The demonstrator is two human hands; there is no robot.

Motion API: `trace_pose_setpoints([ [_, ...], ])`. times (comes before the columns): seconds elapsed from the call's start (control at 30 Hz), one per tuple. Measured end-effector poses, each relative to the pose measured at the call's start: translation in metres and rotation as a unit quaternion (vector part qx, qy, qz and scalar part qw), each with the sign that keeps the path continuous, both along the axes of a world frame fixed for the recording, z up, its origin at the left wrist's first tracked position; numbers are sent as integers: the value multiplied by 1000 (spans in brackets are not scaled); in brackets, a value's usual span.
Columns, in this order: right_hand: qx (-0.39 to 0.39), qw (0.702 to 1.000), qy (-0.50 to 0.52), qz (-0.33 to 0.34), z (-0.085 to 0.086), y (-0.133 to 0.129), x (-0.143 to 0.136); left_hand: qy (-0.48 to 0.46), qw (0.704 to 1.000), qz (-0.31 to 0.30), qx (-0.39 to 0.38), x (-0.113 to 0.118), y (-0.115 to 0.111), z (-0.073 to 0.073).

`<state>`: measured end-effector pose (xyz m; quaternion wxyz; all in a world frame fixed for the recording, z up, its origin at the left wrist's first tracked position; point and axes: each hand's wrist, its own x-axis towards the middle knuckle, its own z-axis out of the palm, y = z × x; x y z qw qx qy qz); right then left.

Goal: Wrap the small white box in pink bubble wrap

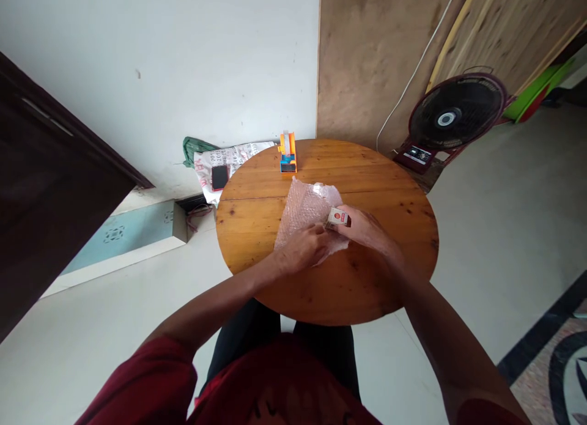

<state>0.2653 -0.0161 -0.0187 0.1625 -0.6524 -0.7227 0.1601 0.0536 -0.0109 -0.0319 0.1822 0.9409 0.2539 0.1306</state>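
A small white box (338, 216) with a red mark is in my right hand (362, 229), whose fingers are closed around its right side. Pinkish bubble wrap (303, 210) lies on the round wooden table (389, 180), beneath the box and my hands. My left hand (304, 247) rests over the wrap's lower part with its fingers bent together at the box's lower left. What those fingers grip is too small to make out.
An orange and blue tape dispenser (288, 153) stands at the table's back edge. Beyond the left edge, a dark phone (220, 177) lies on printed white plastic (243, 153). A fan (447, 118) stands at the back right.
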Motion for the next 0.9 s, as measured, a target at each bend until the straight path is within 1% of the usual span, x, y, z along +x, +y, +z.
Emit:
trace_pose_setpoints([
  [0.07, 14, 1000, 3, 2, -4, 1, 1, 1, 999, 21, 50, 3, 1, -7],
  [0.13, 20, 1000, 8, -6, -6, 1, 3, -2, 997, 37, 68, 4, 2, -13],
  [0.27, 1, 999, 38, -34, -6, 2, 5, -20, 996, 73, 37, 2, 4, -24],
  [0.37, -4, 998, 49, -42, -3, 1, 5, -10, 997, 78, 23, 0, 5, -29],
  [0.43, -7, 997, 52, -49, 0, -1, 6, 10, 997, 70, 23, -2, 5, -28],
  [0.53, -8, 996, 54, -72, 4, -9, 15, 45, 998, 49, 24, -2, 6, -20],
  [0.63, 9, 993, 68, -100, 5, -21, 33, 74, 996, 35, 36, 0, 8, -10],
  [0.7, 12, 990, 63, -123, 4, -29, 49, 85, 995, 29, 47, 2, 10, -7],
  [0.8, 20, 988, 33, -149, -3, -39, 71, 90, 994, 23, 56, 4, 15, -9],
  [0.9, 20, 988, 23, -150, -11, -43, 87, 85, 994, 22, 65, 4, 18, -14],
])
